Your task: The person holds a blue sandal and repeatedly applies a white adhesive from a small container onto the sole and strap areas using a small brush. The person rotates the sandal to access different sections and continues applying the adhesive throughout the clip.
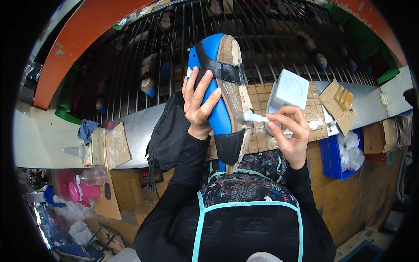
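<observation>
A blue shoe last (220, 111) carries a sandal upper with black straps (229, 146) folded over its underside. My left hand (200, 102) grips the last by its blue side, fingers spread over it, with the underside turned to the right. Between the fingertips of my right hand (291, 133) is a small white-handled brush (255, 117). Its head lies at the edge of the brown, rough sole face (234, 105); whether the bristles touch is hard to see. Just beyond my right hand stands a white squarish pot (291, 89).
A stained cardboard sheet (316, 113) lies under the pot on the metal ledge. Beyond runs a roller conveyor (183, 48) carrying several lasted shoes (148, 83). A black mesh bag (168, 133) sits left of my left wrist. A blue crate (332, 157) holds plastic bags at right.
</observation>
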Demonstrator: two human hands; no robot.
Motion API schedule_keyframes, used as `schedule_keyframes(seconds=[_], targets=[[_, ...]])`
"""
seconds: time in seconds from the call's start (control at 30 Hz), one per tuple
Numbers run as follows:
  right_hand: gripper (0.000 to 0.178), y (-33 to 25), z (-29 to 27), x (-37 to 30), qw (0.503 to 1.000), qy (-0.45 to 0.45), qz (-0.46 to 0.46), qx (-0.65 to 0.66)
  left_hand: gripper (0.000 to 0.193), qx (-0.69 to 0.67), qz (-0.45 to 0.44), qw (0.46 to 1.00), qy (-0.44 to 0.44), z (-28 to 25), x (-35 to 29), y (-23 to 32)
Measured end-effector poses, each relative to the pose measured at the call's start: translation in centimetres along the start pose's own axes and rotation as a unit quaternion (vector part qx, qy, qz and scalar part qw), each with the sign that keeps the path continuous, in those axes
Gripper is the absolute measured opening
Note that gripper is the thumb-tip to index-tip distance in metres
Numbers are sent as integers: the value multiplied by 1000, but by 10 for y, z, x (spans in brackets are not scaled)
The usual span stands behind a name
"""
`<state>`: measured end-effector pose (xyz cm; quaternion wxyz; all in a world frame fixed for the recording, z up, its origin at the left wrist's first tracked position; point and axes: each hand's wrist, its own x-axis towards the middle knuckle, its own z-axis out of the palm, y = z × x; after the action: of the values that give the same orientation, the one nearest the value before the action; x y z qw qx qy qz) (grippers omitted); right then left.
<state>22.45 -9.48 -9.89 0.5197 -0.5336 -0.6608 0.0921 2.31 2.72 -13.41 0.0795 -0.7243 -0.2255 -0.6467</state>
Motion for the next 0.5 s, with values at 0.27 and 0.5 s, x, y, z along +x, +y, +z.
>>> schedule_keyframes(seconds=[0.27,0.5], targets=[[22,-1,7,-13,999,33,-30,-3,36,1,-20,1000,15,3,-4,-3],[14,8,17,5,985,70,133,89,35,27,-41,998,41,9,-5,-2]])
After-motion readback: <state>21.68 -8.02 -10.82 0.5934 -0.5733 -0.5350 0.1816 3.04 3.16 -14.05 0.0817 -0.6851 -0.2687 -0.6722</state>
